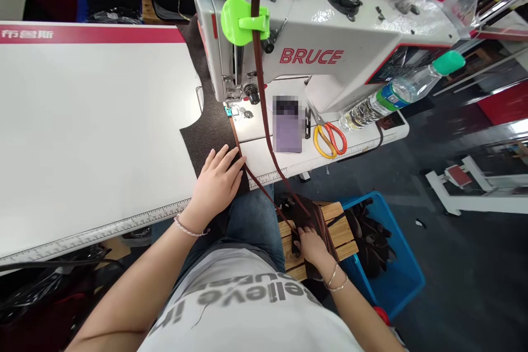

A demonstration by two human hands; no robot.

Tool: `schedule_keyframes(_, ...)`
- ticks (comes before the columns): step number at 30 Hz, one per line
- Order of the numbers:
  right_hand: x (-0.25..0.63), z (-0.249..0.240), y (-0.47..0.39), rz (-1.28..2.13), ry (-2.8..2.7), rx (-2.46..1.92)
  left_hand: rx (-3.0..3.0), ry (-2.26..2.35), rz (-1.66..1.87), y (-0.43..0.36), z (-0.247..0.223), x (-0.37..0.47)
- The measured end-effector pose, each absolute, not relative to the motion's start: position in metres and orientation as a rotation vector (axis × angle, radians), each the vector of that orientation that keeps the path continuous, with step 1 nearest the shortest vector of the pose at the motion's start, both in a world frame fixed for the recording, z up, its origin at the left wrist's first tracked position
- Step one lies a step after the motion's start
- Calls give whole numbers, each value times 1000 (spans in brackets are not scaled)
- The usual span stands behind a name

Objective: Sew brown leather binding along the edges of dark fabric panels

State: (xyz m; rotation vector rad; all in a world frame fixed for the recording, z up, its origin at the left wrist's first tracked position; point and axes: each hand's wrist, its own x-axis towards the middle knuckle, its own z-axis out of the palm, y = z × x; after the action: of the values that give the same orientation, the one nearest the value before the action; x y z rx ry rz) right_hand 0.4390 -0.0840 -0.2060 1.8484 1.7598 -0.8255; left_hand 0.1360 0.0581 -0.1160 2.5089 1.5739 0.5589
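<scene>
My left hand (218, 179) lies flat with its fingers stretched out on a dark brown piece of fabric (212, 126), near its right edge. The fabric lies partly under the presser foot of the sewing machine (313, 27). A narrow brown strip (262, 186) runs along that edge from the needle area, past my left fingertips, and down to the right. Low at the right, my right hand (312, 246) has its fingers curled around the strip, beside dark fabric (307, 212) on a wooden slatted seat (336, 212). My right fingertips are partly hidden.
Scissors (330, 140), a blurred purple item (287, 132) and a water bottle (396, 93) are on the white table (91, 137). A second brown strip (260, 82) hangs past a green clip (239, 21). A blue bin (406, 267) holding dark pieces stands right of the seat.
</scene>
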Motion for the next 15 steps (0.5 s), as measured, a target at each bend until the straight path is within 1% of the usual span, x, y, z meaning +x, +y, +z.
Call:
schedule_keyframes(2,440,-192,-69,-939,1923,1867,2519,1577,553,58,-116,136)
schedule_keyframes(4,438,-170,-44,-1027,2249,1991,2534,1580,542,59,-117,136)
schedule_keyframes(5,436,-158,-29,-974,2447,2092,2543,1582,539,59,-117,136)
schedule_keyframes(6,434,-146,-13,-818,2633,2183,2552,1585,539,59,-118,136)
schedule_keyframes(7,432,-135,5,-585,2783,2254,2559,1590,540,59,-118,136)
schedule_keyframes(9,426,-118,39,-194,2920,2297,2569,1593,544,59,-120,136)
schedule_keyframes(10,422,-114,54,-82,2946,2279,2569,1594,547,59,-120,137)
schedule_keyframes(12,415,-110,82,21,2964,2207,2568,1594,551,59,-120,137)
schedule_keyframes(15,406,-110,112,45,2937,2105,2572,1596,540,58,-119,136)
